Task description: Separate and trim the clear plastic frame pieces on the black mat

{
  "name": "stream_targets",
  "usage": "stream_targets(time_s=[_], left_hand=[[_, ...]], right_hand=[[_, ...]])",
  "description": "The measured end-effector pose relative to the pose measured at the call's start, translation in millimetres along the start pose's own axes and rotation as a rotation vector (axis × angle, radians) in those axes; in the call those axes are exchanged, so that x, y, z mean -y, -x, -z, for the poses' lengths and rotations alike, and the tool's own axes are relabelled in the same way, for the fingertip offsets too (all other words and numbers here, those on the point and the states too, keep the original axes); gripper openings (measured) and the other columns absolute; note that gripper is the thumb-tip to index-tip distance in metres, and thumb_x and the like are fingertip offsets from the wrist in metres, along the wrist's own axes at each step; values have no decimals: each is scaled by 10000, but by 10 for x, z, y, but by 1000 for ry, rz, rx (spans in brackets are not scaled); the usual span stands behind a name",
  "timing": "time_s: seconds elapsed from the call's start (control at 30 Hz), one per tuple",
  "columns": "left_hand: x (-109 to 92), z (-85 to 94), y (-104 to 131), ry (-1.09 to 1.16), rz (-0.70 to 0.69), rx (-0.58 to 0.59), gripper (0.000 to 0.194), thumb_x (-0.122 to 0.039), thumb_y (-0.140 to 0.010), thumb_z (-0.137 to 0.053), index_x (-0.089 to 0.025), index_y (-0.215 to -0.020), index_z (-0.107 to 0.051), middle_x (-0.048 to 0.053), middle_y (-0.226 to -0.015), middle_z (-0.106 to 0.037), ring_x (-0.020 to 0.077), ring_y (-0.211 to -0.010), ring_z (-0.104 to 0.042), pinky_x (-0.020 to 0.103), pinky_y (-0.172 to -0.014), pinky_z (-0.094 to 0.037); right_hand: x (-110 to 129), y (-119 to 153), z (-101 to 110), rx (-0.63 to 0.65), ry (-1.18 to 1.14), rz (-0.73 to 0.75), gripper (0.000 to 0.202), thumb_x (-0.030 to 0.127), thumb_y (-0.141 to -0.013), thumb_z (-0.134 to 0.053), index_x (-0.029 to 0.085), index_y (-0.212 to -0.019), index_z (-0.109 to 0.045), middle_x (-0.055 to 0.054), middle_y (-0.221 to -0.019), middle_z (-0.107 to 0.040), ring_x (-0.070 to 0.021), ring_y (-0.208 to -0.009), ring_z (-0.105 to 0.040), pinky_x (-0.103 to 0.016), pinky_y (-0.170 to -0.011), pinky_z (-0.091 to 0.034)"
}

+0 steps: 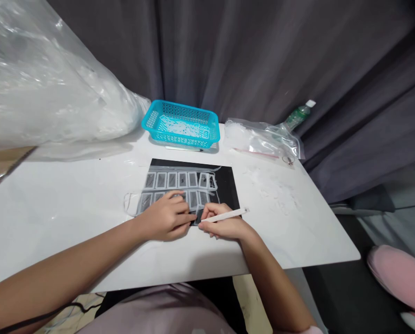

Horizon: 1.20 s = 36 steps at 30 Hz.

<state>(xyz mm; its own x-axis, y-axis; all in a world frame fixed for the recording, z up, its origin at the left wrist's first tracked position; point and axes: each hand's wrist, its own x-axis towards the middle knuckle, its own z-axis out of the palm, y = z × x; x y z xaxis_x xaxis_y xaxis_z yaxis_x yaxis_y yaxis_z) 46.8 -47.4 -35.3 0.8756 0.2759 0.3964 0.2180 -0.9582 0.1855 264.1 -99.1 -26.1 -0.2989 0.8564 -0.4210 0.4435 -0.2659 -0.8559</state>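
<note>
A black mat (233, 185) lies on the white table, and over it is a transparent plastic sheet (172, 189) with two rows of white-edged rectangular windows. My left hand (169, 215) rests on the sheet's lower edge, palm down, its fingers spread and pressing on it. Just to its right, my right hand (224, 222) is closed around a slim white pen-shaped tool (228, 214). The tool's rear end points up to the right. Its tip is hidden by my fingers near a lower window of the sheet.
Behind the mat stands a blue plastic basket (182, 139) holding small white pieces. A white pen (182, 149) lies before it. A large plastic bag (61, 93) bulges at left. At right are a zip bag (252, 139), a green bottle (299, 115) and scattered transparent scraps (277, 190).
</note>
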Motion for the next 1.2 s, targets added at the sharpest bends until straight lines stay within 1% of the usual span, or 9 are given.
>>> stream_targets(time_s=[0.1,0.23,0.33,0.4,0.5,0.63,0.77,1.0,1.2], left_hand=[[-23,35,-10,44,-89,-17,233,-175,-815,-498,-218,-939,-691,17,-665,-560,160,-662,-467,433,-967,-335],[-36,44,-13,77,-142,23,263,-162,-784,-497,-229,-957,-684,17,-637,-561,167,-654,-468,426,-939,-344],[-28,18,-2,84,-125,49,264,-161,-771,-508,-229,-956,-685,21,-657,-581,174,-671,-477,435,-946,-334],[-22,0,6,75,-97,60,271,-167,-779,-511,-235,-976,-685,22,-665,-590,179,-685,-483,435,-944,-334],[-17,-13,10,57,-75,56,291,-174,-791,-508,-239,-1015,-683,21,-666,-598,181,-686,-487,431,-929,-343],[-16,-13,6,56,-101,26,283,-163,-783,-507,-222,-988,-693,21,-631,-591,175,-660,-488,420,-918,-354],[-11,-26,12,70,-104,3,291,-163,-774,-512,-221,-996,-691,19,-624,-594,177,-661,-500,414,-917,-361],[4,-45,26,72,-98,27,283,-167,-778,-509,-229,-985,-691,20,-625,-595,178,-658,-488,410,-903,-361],[-5,-38,28,76,-90,31,289,-163,-773,-509,-230,-990,-688,17,-634,-594,172,-654,-505,403,-915,-357]], right_hand=[[-12,-21,-10,16,-24,-26,195,292,-691,-684,183,-695,-522,43,-564,-573,-85,-439,-548,-168,-353,-443],[-49,-29,-6,30,-40,-24,197,301,-698,-684,171,-683,-536,30,-571,-586,-98,-467,-585,-191,-408,-483],[-66,-10,17,52,-43,48,121,244,-722,-643,168,-716,-549,16,-597,-619,-108,-501,-617,-206,-476,-504],[-63,5,40,66,-58,67,75,208,-730,-611,168,-733,-547,5,-630,-644,-108,-515,-623,-208,-491,-505],[-48,19,65,53,-76,49,64,192,-734,-580,169,-706,-527,1,-635,-651,-96,-487,-599,-197,-461,-489],[-32,19,60,45,-63,66,59,148,-716,-543,173,-671,-514,12,-602,-637,-80,-445,-559,-174,-422,-448],[-23,19,45,26,-18,71,72,162,-718,-553,181,-660,-514,19,-608,-640,-82,-451,-559,-180,-433,-446],[-29,23,46,24,35,75,94,217,-766,-546,185,-681,-521,9,-640,-648,-92,-478,-577,-186,-445,-448],[-67,28,59,40,75,111,75,198,-750,-563,186,-680,-540,22,-621,-634,-94,-490,-574,-186,-467,-438]])
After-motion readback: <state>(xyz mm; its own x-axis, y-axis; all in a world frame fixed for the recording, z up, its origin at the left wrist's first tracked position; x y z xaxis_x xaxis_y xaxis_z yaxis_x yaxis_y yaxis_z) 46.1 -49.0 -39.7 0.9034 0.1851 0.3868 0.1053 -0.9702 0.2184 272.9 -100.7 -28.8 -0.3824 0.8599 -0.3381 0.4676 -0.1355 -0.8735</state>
